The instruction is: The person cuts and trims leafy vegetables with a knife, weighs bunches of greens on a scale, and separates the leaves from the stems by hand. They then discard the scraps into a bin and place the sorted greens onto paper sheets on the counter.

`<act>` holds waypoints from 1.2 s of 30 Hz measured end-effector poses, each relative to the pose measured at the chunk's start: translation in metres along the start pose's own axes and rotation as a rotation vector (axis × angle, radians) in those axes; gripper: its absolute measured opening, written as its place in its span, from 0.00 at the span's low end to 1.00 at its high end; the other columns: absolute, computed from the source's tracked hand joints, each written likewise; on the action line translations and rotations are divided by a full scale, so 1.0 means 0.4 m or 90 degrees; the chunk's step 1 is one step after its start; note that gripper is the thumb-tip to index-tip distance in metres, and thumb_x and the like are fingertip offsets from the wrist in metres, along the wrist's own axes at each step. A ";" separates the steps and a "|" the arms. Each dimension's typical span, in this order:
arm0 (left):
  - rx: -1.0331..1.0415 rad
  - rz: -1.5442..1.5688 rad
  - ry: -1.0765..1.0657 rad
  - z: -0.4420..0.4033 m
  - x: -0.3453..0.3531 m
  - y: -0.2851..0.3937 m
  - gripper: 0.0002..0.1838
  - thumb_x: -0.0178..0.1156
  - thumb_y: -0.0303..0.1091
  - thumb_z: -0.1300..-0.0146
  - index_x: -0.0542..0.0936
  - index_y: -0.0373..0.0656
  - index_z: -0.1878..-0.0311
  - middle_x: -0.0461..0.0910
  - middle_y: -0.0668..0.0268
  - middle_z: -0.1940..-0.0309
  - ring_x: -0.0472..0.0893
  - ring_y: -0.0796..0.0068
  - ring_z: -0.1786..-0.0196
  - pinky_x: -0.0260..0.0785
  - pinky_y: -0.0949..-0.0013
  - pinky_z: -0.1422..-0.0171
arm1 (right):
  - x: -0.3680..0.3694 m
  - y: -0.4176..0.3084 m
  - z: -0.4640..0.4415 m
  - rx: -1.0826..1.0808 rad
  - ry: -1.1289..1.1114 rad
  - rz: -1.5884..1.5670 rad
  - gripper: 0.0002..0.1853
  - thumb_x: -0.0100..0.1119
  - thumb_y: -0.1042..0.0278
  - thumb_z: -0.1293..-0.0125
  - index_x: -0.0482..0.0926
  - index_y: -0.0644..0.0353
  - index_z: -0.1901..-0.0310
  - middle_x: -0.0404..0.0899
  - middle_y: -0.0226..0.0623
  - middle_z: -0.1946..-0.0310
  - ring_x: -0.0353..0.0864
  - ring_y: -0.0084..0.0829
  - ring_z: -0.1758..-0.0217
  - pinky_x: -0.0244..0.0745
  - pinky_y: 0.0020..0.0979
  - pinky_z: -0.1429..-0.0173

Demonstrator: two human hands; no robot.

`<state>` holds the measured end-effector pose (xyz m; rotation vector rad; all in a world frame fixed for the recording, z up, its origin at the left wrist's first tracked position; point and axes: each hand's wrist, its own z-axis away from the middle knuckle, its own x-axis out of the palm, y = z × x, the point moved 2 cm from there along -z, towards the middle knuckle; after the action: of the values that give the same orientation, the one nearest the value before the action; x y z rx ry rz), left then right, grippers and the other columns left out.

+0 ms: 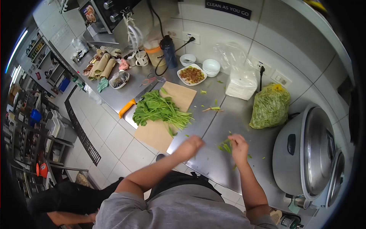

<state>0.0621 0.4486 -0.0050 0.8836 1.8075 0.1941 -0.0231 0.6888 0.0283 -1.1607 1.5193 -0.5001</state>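
Observation:
My left hand (190, 148) is closed, slightly blurred, above the steel counter's front edge, to the right of the brown board (154, 135). Over the counter (213, 133), my right hand (239, 147) has its fingertips pinched together. What either hand holds, if anything, is too small to make out. Green scraps (225, 147) lie just left of my right hand. A pile of leafy greens (160, 108) covers the middle of the board. Beside the pile, at the board's left, rests a knife with an orange handle (126, 108).
A bowl of chopped food (191, 74), stacked white bowls (211, 67) and a plastic-wrapped white stack (241, 84) stand along the back. At the right are a bag of greens (270, 106) and a large lidded pot (305, 150). Another person's arm (72, 218) shows at lower left.

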 end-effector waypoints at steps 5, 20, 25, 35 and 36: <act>-0.100 0.001 -0.068 -0.065 -0.322 -0.231 0.12 0.60 0.28 0.37 0.81 0.39 0.51 0.80 0.54 0.55 0.77 0.52 0.48 0.71 0.56 0.41 | 0.300 -0.273 -0.178 0.011 0.080 -0.274 0.13 0.57 0.88 0.41 0.85 0.63 0.59 0.82 0.34 0.60 0.80 0.24 0.61 0.73 0.23 0.56; -0.522 0.005 0.020 0.337 -0.721 -0.754 0.22 0.60 0.35 0.40 0.70 0.35 0.46 0.81 0.40 0.60 0.82 0.40 0.57 0.74 0.47 0.51 | 0.990 -0.618 -0.145 0.187 -0.122 -0.129 0.20 0.67 0.68 0.38 0.78 0.65 0.45 0.83 0.41 0.55 0.81 0.38 0.60 0.77 0.34 0.53; -0.333 0.376 0.121 0.329 -0.765 -0.485 0.25 0.62 0.37 0.36 0.68 0.34 0.40 0.80 0.45 0.56 0.80 0.45 0.58 0.74 0.55 0.53 | 1.084 -0.715 -0.095 0.331 -0.209 -0.207 0.23 0.63 0.65 0.33 0.71 0.69 0.42 0.80 0.38 0.57 0.78 0.24 0.60 0.75 0.29 0.56; -0.026 0.170 -0.097 -0.078 -0.597 -0.703 0.23 0.49 0.51 0.27 0.79 0.37 0.51 0.78 0.49 0.52 0.77 0.51 0.45 0.65 0.53 0.39 | 0.743 -0.641 0.168 0.617 0.113 -0.301 0.13 0.59 0.75 0.38 0.73 0.65 0.51 0.72 0.29 0.75 0.69 0.21 0.81 0.66 0.25 0.78; 0.008 0.097 -0.073 -0.129 -0.531 -0.738 0.27 0.47 0.54 0.27 0.78 0.38 0.43 0.78 0.49 0.45 0.75 0.50 0.38 0.61 0.50 0.32 | 0.725 -0.640 0.176 0.621 0.127 -0.288 0.13 0.59 0.76 0.38 0.73 0.65 0.52 0.71 0.29 0.76 0.68 0.20 0.82 0.65 0.24 0.79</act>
<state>-0.0883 0.1148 0.0226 1.0218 1.6378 0.2247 0.1679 0.3479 0.0696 -0.6546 0.9241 -1.4968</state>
